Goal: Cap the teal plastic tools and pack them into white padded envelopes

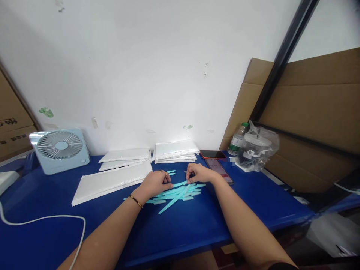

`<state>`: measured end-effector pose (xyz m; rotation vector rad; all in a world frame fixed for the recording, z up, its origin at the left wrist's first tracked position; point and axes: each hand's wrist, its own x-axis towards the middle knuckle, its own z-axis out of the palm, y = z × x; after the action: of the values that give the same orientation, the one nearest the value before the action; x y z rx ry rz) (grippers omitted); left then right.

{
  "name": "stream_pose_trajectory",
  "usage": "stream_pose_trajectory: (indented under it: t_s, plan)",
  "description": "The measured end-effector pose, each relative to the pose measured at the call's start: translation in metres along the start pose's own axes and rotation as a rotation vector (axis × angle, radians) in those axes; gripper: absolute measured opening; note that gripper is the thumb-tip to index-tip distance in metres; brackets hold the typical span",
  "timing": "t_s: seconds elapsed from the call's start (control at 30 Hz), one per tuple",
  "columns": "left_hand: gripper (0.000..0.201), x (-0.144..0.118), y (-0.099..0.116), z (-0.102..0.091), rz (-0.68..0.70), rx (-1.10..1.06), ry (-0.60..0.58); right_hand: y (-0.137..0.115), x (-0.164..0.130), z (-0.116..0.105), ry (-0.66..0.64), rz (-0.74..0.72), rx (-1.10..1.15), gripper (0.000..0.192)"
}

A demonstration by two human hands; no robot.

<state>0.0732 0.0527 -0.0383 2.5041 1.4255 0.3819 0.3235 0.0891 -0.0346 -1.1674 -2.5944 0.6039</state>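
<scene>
Several turquoise eyebrow razors [171, 195], slim sticks with pale capped ends, lie in a loose crossed pile on the blue table. My left hand [156, 183] is closed over the left end of one razor [179, 184] at the back of the pile. At that razor's right, capped end, the thumb and fingertips of my right hand [200, 173] pinch together. Two thin turquoise ends [171, 173] show just beyond my left fingers. My left hand hides part of the pile's left side.
White padded mailers [112, 182] lie left of my hands, with another stack [176, 150] by the wall. A light blue fan [60, 150] stands far left, a white cable [42, 216] before it. Phones [219, 169], a bottle [237, 139] and a bagged cup [254, 150] sit right.
</scene>
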Motion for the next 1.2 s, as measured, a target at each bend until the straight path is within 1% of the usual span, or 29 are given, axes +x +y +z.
stream_pose_trajectory:
  t_s: [0.1,0.17,0.23,0.33,0.4,0.43,0.47,0.53,0.57,0.63,0.73,0.8,0.87,0.93,1.0,1.13,1.17,1.2]
  plan:
    - [0.020,0.002,0.002,0.001,-0.028,0.071,-0.015,0.003,0.004,0.005,-0.005,0.003,0.034,0.021]
    - [0.019,0.003,-0.001,0.000,-0.056,0.089,-0.017,0.007,0.006,0.007,0.015,0.003,0.051,0.021]
    - [0.018,0.003,-0.007,-0.002,-0.097,0.083,0.000,0.011,0.006,0.006,0.078,0.029,0.047,0.019]
    - [0.017,0.002,-0.019,-0.007,-0.162,0.074,0.042,0.015,0.003,0.001,0.204,0.110,0.038,0.015]
    - [0.016,0.000,-0.024,-0.010,-0.176,0.090,0.076,0.014,-0.001,-0.004,0.249,0.132,0.071,0.018]
    - [0.018,-0.001,-0.024,-0.012,-0.172,0.106,0.103,0.011,-0.003,-0.006,0.232,0.116,0.103,0.020]
    - [0.021,-0.002,-0.023,-0.013,-0.163,0.121,0.133,0.009,-0.005,-0.008,0.186,0.083,0.139,0.024]
    - [0.023,-0.003,-0.018,-0.015,-0.141,0.120,0.168,0.002,-0.008,-0.010,0.041,-0.005,0.190,0.031]
    - [0.022,-0.004,-0.014,-0.016,-0.128,0.096,0.167,0.000,-0.008,-0.009,-0.030,-0.046,0.193,0.033]
    - [0.020,-0.006,-0.006,-0.017,-0.103,0.014,0.125,-0.004,-0.006,-0.006,-0.121,-0.094,0.169,0.035]
    - [0.033,-0.010,0.008,-0.016,-0.060,-0.117,0.018,-0.007,-0.001,-0.001,-0.155,-0.110,0.161,0.030]
    - [0.037,-0.012,0.016,-0.014,-0.011,-0.166,-0.056,-0.008,0.001,0.000,-0.126,-0.105,0.193,0.028]
    - [0.032,-0.011,0.020,-0.011,0.025,-0.144,-0.081,-0.010,0.001,0.000,-0.067,-0.092,0.227,0.027]
    - [0.025,-0.009,0.019,-0.008,0.019,-0.070,-0.053,-0.009,0.002,0.000,-0.009,-0.080,0.242,0.026]
    - [0.023,-0.005,0.013,-0.006,-0.029,0.011,-0.004,-0.003,0.002,0.001,0.062,-0.045,0.245,0.025]
    - [0.018,0.000,-0.004,-0.008,-0.120,0.146,0.085,0.016,0.000,0.001,0.266,0.139,0.219,0.026]
    - [0.018,0.001,-0.007,-0.009,-0.125,0.165,0.113,0.019,-0.002,-0.001,0.295,0.166,0.210,0.026]
    - [0.019,0.000,-0.009,-0.010,-0.124,0.168,0.135,0.021,-0.004,-0.002,0.297,0.169,0.205,0.025]
